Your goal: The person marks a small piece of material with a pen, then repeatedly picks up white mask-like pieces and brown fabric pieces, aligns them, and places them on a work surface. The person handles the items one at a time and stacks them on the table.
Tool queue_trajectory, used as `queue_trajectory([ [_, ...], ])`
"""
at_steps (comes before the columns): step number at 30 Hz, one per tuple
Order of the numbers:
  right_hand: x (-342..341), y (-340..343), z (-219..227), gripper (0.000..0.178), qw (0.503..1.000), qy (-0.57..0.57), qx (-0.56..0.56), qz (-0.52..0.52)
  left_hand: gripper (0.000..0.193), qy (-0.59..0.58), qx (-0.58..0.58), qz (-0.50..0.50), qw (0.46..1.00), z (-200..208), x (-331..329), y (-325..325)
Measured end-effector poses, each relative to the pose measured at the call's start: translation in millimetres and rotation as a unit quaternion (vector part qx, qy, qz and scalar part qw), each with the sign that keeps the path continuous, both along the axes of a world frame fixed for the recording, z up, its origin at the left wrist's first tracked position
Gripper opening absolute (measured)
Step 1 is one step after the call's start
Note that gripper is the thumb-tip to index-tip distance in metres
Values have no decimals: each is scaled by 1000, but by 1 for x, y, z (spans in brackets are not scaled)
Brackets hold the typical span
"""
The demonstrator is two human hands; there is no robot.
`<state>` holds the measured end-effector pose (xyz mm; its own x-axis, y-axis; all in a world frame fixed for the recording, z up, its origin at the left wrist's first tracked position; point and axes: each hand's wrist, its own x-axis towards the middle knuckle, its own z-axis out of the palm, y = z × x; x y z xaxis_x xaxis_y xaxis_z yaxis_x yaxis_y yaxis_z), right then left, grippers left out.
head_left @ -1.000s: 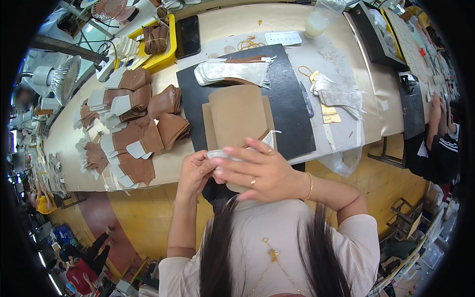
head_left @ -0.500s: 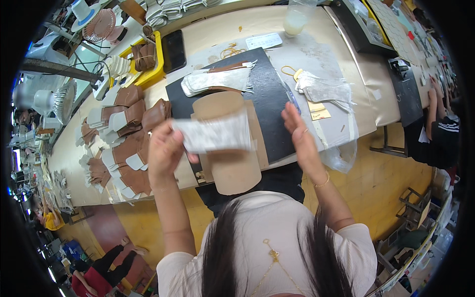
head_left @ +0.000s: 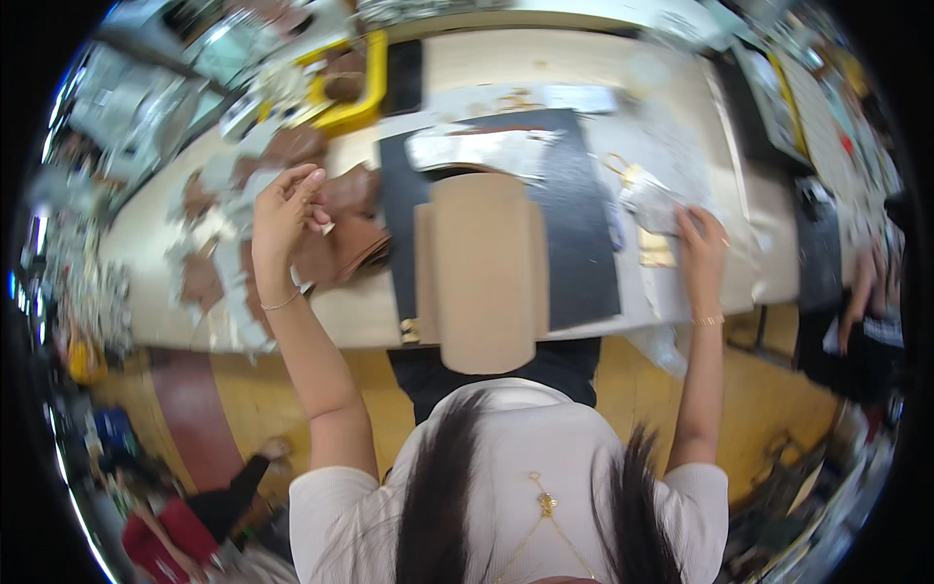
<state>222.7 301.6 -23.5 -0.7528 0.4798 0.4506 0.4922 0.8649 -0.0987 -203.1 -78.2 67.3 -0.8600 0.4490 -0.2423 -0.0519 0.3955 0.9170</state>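
My left hand (head_left: 284, 219) is raised over the left side of the table, its fingers curled together beside stacked brown leather pieces (head_left: 342, 255). Whether anything small is in them is hard to make out. On the right, my right hand (head_left: 702, 243) pinches the edge of a grey-white strip in a small pile (head_left: 650, 201). Between my hands, a tan board with a rounded-end panel (head_left: 482, 273) lies partly on a black mat (head_left: 581, 268). Just beyond the board is a stack of white strips with brown edges (head_left: 484, 149).
A yellow tray (head_left: 375, 83) holding brown pieces stands at the back left, beside a black phone (head_left: 403, 76). A yellow card (head_left: 657, 248) lies near my right hand. A black box (head_left: 764, 107) is at the back right. Other people are in view at both sides.
The white strip that was in my left hand is no longer there. My left hand has moved left and up; my right hand has moved right onto the grey-white pile. The view has shifted.
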Motion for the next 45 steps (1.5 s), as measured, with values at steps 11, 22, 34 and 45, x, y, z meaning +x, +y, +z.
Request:
queue_trajectory([
  [11,0,-3,-4,22,1000,-6,10,-3,55,111,-100,280,948,-67,48,-155],
  [22,-4,6,45,15,978,-206,1,0,29,195,-188,282,920,-72,37,-127],
  [34,-5,24,45,15,965,-141,-211,-67,15,120,-122,339,925,-70,21,-182],
  [45,26,48,73,13,731,-157,-664,-5,40,-162,296,174,925,-46,50,-198],
])
